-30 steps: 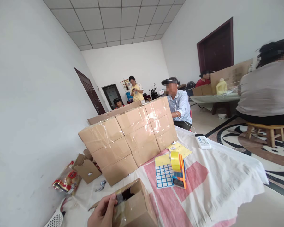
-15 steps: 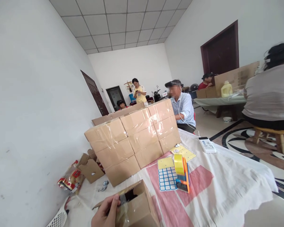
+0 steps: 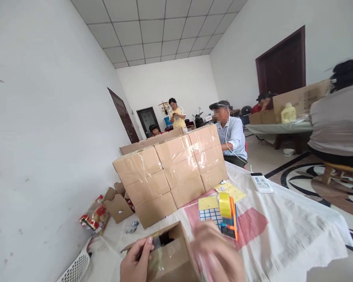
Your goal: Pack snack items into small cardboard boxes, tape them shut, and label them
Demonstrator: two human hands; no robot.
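My left hand (image 3: pixel 135 262) grips the near flap of a small open cardboard box (image 3: pixel 167 252) at the bottom of the view; something dark and wrapped in film lies inside it. Blurred by motion, my right hand (image 3: pixel 220 254) hovers just right of the box, in front of a tape dispenser (image 3: pixel 229 217) with a yellow roll. A sheet of blue-and-white labels (image 3: pixel 209 211) lies beside the dispenser on the cloth-covered table (image 3: pixel 282 231).
A stack of taped cardboard boxes (image 3: pixel 170 172) stands behind the open box. A white device (image 3: pixel 261 182) lies further right. An empty folded carton (image 3: pixel 117 205) and a snack bag (image 3: pixel 95 217) lie by the left wall. Other people sit and stand further back and at the right.
My right hand has come into view at the bottom, beside the open box. The camera has drifted a little left and down. My left hand keeps its hold on the flap.
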